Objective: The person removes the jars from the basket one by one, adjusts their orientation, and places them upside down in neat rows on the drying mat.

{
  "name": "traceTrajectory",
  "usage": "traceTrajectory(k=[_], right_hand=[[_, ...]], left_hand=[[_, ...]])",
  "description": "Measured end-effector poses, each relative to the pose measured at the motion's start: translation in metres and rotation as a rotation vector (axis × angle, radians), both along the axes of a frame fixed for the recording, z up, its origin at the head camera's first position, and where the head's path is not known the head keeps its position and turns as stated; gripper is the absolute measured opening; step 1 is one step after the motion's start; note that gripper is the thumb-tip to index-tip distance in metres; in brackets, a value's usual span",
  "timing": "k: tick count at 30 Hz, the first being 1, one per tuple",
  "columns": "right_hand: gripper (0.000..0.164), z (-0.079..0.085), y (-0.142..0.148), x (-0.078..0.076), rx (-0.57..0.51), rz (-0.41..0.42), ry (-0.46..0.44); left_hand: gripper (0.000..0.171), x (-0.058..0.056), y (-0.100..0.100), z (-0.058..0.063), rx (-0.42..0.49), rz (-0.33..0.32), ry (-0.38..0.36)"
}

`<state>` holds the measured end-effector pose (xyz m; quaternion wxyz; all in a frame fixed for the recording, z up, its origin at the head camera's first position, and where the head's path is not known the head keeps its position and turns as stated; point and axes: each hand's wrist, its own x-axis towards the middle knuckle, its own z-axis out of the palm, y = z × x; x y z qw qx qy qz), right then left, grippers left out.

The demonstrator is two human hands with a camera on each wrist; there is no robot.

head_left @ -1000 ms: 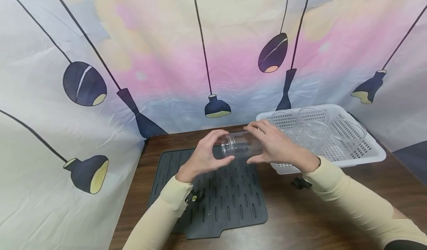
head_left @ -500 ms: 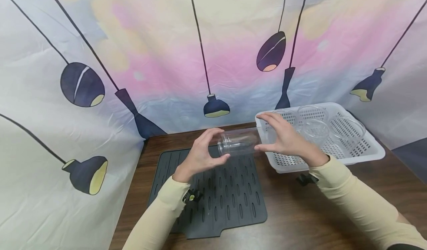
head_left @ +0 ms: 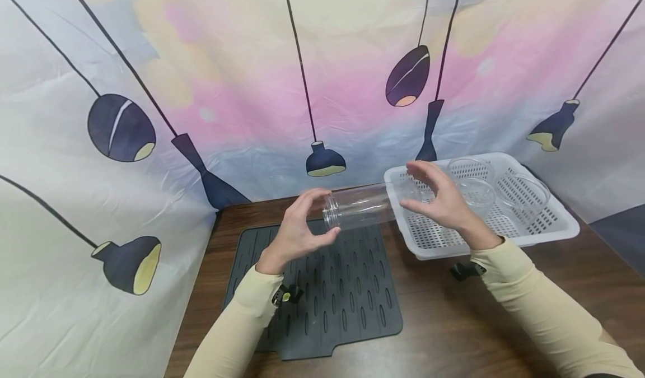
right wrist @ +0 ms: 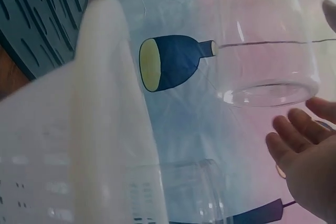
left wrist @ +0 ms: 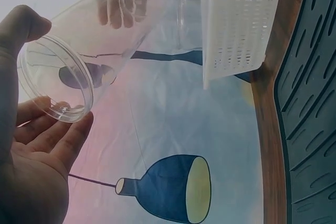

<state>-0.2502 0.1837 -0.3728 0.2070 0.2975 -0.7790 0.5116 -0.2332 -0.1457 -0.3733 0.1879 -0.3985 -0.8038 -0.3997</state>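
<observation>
A clear plastic jar [head_left: 360, 207] lies sideways in the air above the dark drying mat [head_left: 347, 288]. My left hand [head_left: 297, 227] grips it round its threaded mouth, thumb on one side and fingers on the other; the left wrist view shows this mouth [left wrist: 58, 80] close up. At the base end, my right hand [head_left: 448, 201] is spread with thumb and fingers apart. In the right wrist view its fingertips [right wrist: 296, 116] are beside the jar's base [right wrist: 268, 95]; whether they touch it I cannot tell.
To the right, a white perforated basket [head_left: 559, 232] holds several clear jars, among them one jar [head_left: 524, 196] at its right side. Its left rim sits under the right hand. A brown wooden table [head_left: 453, 327] bears everything, with a printed curtain [head_left: 242, 87] behind.
My right hand has slid rightward along the jar towards its base, with its fingers spreading. My left hand and the jar's mouth have shifted slightly left, and the base end has risen.
</observation>
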Motion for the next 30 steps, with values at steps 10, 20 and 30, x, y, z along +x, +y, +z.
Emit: traceTrajectory(k=[10,20,30], right_hand=[[0.055,-0.004,-0.002,0.002,-0.429,0.171,-0.149],[0.048,-0.016,-0.016,0.003,-0.709,0.319,-0.308],[0.045,-0.032,-0.021,-0.002,-0.914,0.733,-0.384]], left_hand=[[0.069,-0.001,-0.003,0.001,0.072,0.006,0.005],[0.068,0.001,-0.005,0.002,0.116,-0.002,0.013],[0.067,-0.001,-0.002,-0.001,0.132,-0.019,0.019]])
